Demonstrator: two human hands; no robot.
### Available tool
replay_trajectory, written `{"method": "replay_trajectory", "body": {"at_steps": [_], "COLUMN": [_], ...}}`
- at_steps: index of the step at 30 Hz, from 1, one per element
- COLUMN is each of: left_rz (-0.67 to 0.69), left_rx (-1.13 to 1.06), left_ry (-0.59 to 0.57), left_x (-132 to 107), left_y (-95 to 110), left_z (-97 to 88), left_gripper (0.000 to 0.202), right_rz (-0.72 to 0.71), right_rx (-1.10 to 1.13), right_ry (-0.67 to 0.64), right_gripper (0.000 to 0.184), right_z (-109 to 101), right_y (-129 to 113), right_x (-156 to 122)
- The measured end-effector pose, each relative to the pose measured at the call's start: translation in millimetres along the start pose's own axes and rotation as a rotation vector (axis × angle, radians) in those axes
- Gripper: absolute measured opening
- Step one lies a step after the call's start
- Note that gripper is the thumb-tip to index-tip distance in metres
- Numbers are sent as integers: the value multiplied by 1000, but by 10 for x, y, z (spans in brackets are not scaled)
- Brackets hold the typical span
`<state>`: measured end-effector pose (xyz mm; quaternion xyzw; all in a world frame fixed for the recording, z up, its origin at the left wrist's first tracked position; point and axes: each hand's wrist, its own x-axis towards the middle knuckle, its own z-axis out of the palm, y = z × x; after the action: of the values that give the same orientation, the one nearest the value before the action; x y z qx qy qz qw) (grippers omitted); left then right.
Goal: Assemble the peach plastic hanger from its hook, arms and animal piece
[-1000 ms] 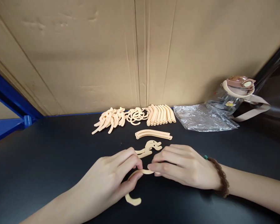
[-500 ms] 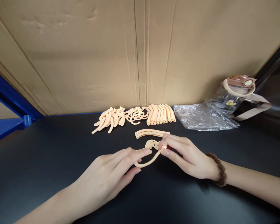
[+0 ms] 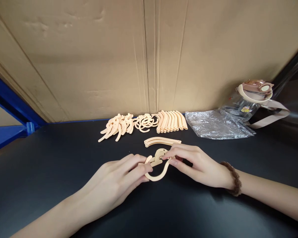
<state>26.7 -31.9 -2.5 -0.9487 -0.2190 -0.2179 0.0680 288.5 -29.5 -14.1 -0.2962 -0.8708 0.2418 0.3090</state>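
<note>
Between my hands is a cream plastic hook (image 3: 157, 178), a curved piece like the hook of a hanger. My left hand (image 3: 121, 178) pinches its left side between thumb and fingers. The fingers of my right hand (image 3: 193, 165) close on its other end, which they partly cover. Just behind the hook lies a flat cream piece with a rounded end and small holes (image 3: 161, 152), close to my right fingertips. Beyond it rests a pair of curved cream arms (image 3: 161, 141), side by side on the black table (image 3: 124, 211).
At the back lie a pile of curved cream pieces (image 3: 118, 127), a heap of cream hooks (image 3: 145, 122) and a row of cream arms (image 3: 172, 121). A clear plastic bag (image 3: 216, 124) and a strapped bottle (image 3: 250, 99) are at right. Cardboard (image 3: 101, 59) stands behind.
The hook has turned and shifted slightly toward me, its rounded bend now facing me. My left fingers have curled tighter around its side. My right fingertips have moved a little left.
</note>
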Motion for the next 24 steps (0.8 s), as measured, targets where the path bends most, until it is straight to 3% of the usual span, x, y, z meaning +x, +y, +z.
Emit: {"method": "replay_trajectory", "body": {"at_steps": [10, 17, 20, 22, 24], "left_rz": [-79, -116, -251, -432, -582], "left_rx": [47, -139, -334, -423, -320], "left_ry": [30, 45, 139, 233, 221], "left_x": [-27, 35, 124, 201, 279], "left_y": [-69, 75, 127, 95, 8], "left_z": [31, -36, -44, -37, -20], "left_gripper": [20, 18, 22, 38, 42], "right_rz": [-106, -234, -238, -139, 19], "right_rx": [-228, -506, -499, -393, -221], "right_ry": [28, 100, 98, 131, 170], "right_gripper": [15, 16, 17, 20, 23], "right_z": [1, 19, 11, -14, -53], "right_y": [24, -82, -125, -105, -34], "right_x": [4, -26, -15, -1, 13]}}
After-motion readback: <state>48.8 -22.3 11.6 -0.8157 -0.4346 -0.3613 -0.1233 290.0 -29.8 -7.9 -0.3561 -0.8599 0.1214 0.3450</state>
